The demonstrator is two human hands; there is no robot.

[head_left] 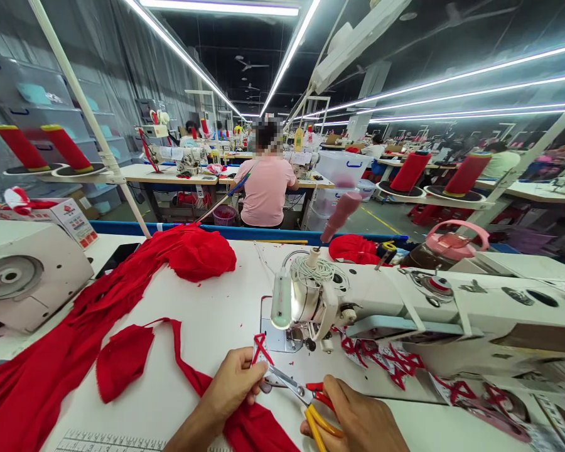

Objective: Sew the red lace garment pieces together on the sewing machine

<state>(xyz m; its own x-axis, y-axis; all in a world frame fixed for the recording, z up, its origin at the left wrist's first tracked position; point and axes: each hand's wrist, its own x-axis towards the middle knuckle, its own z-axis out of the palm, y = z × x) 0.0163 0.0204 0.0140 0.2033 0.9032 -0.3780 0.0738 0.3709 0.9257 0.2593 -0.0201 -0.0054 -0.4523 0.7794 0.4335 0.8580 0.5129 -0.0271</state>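
My left hand (239, 380) pinches a small white fabric piece with red trim (260, 351), held just in front of the sewing machine's needle plate (279, 339). In my right hand (358, 411) is a pair of scissors (297, 387) with red and yellow handles. The blades are parted a little, with their tips at the left fingers, beside the trimmed piece. A red fabric strip (188, 364) runs under my left wrist. Several more red-trimmed pieces (390, 361) hang in a chain under the arm of the white sewing machine (371, 295).
A long heap of red fabric (108, 301) covers the table's left side, near another machine head (32, 270). A printed ruler scale (108, 441) marks the front edge. Red thread cones (409, 172) stand on holders. Behind the table a person in a pink shirt (266, 191) sits facing away.
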